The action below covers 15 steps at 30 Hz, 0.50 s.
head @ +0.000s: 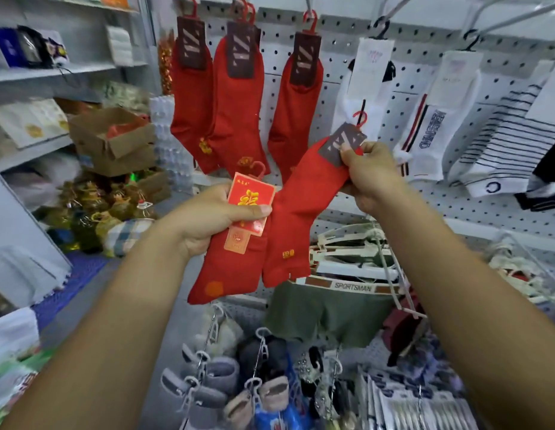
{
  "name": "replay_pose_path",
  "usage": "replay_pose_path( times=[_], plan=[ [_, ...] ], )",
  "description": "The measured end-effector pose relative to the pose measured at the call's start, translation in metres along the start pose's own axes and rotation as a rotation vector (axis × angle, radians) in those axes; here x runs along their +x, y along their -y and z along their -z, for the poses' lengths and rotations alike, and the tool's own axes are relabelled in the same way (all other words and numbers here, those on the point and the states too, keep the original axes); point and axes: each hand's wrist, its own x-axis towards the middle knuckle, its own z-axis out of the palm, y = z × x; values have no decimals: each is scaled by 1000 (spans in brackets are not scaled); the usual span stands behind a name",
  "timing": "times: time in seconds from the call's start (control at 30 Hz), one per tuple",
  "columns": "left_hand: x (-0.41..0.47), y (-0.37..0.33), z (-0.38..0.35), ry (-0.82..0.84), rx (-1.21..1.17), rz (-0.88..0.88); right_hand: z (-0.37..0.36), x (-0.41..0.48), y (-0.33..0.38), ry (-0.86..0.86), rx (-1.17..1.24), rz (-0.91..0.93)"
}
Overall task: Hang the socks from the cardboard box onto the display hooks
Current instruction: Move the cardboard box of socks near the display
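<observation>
My left hand pinches a red sock pair by its red and gold card, the sock hanging down. My right hand grips a second red sock pair at its dark brown card, tilted, with its red hook pointing up. Above, three red sock pairs with brown cards hang from display hooks on the white pegboard. A cardboard box holding something red sits on a stack at the left.
White and striped socks hang on hooks to the right. Below are hanging underwear, grey clipped socks and packaged goods. Shelves with boxes and bottles stand at the left beside a narrow aisle floor.
</observation>
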Motion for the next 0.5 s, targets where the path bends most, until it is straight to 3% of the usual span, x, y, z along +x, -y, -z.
replay_pose_path(
  times=[0.33,0.5],
  plan=[
    [-2,25,-3,105,8,208,9,-18,-29,-3,-158,120],
    [-4,16,4,43,-74,187,3,-23,-12,55,-79,175]
  ],
)
